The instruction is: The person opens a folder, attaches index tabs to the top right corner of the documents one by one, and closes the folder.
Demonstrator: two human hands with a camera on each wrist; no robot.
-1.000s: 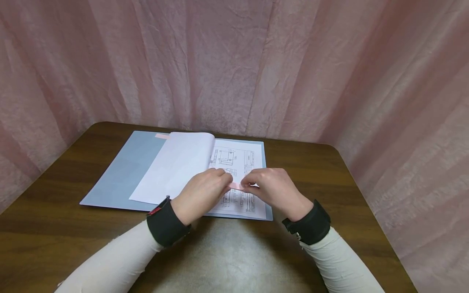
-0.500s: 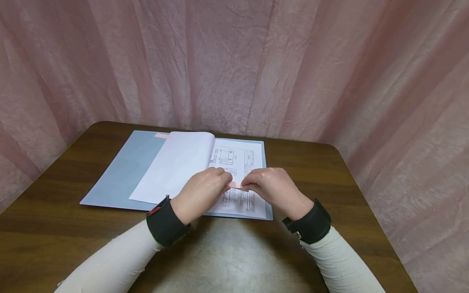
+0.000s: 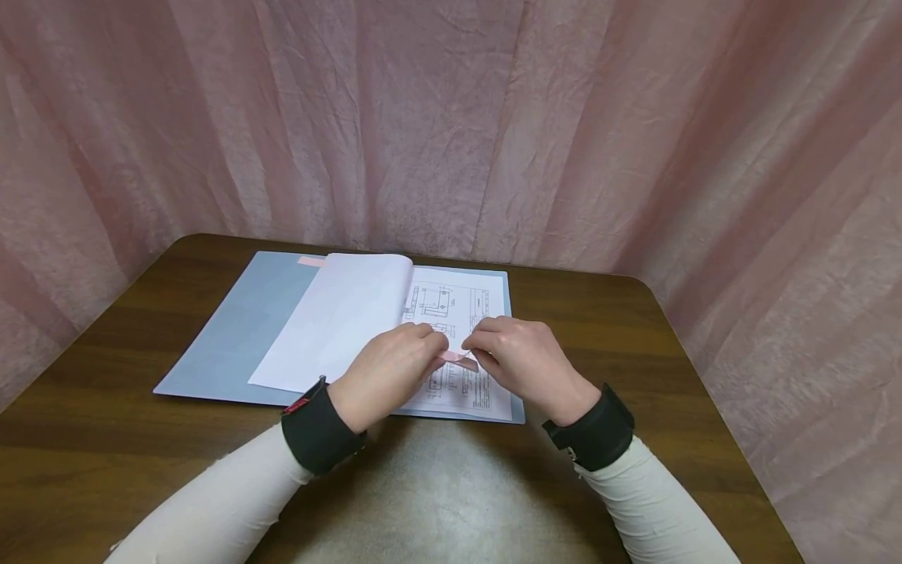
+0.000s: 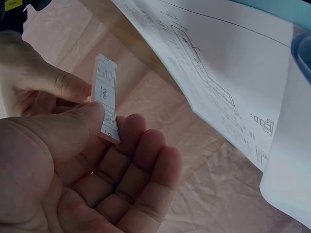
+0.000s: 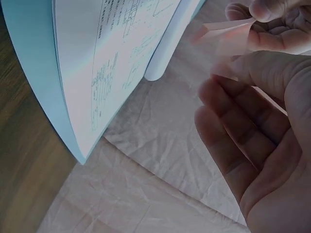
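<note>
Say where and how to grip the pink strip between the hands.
I'd pinch the strip by its right end, coming from the right with fingertips: it's thin, the left hand covers its left end, and the right end juts free, the right hand pinching only what looks like a lifted film.

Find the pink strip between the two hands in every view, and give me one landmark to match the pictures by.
Head: the pink strip lies below centre, in front of the printed sheet.
Left wrist: left of centre, print showing on it.
Right wrist: towards the upper right.
Shared landmark: the printed sheet, upper right in left wrist, upper left in right wrist.
</note>
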